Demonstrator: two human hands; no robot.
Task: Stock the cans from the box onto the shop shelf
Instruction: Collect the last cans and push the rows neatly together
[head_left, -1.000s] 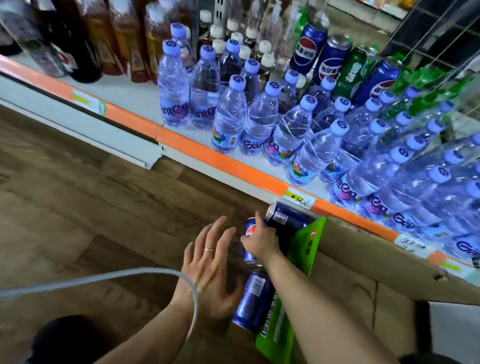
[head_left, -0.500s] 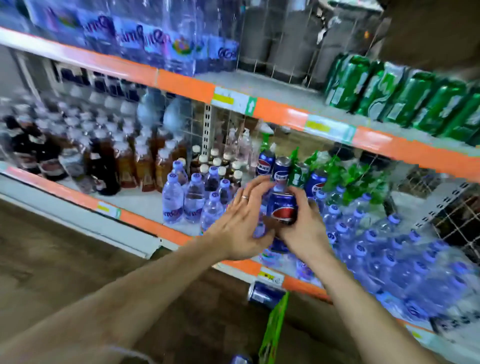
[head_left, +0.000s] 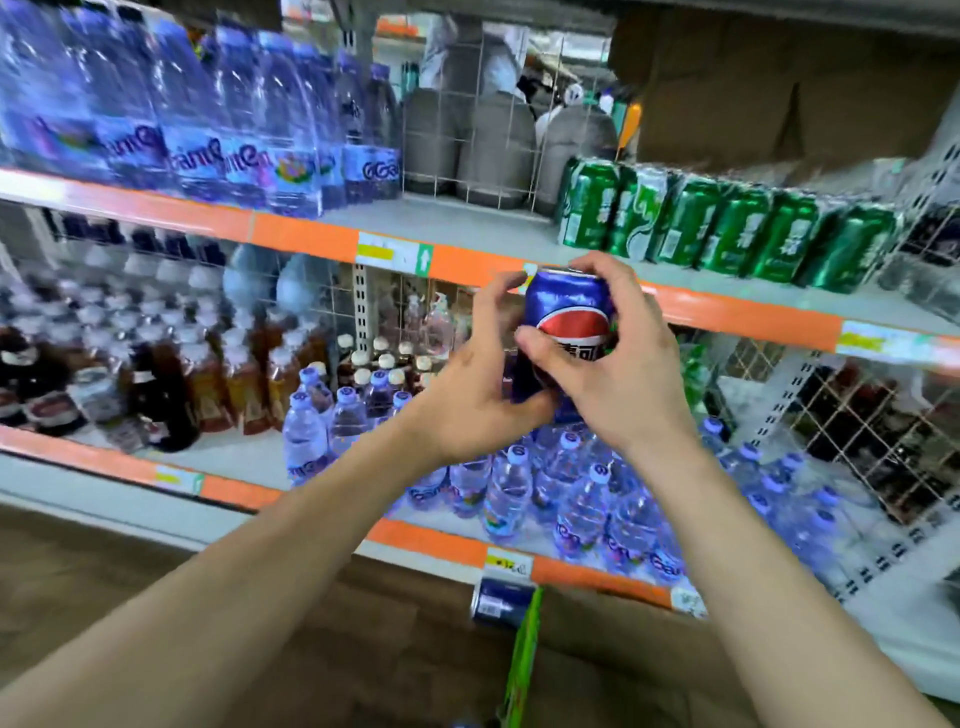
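- Head view: both hands grip blue cans in front of the middle shelf's (head_left: 737, 314) orange edge.
- Right hand (head_left: 613, 374) wraps the upright can (head_left: 569, 312); left hand (head_left: 478, 395) holds a darker can (head_left: 524, 382) beside it.
- Another can (head_left: 501, 603) lies by the green box (head_left: 522, 670) below.

— Was there free room near the hands (head_left: 545, 374)?
— Yes: straight above and just beyond them, a bare strip of upper shelf (head_left: 467, 228) lay open.
— And what blocked the sides?
— Green cans (head_left: 727, 234) stood up to the right, water bottles (head_left: 234, 130) up to the left, wire grid (head_left: 483, 150) behind. Below the hands, small bottles (head_left: 571, 499) crowded the lower shelf.
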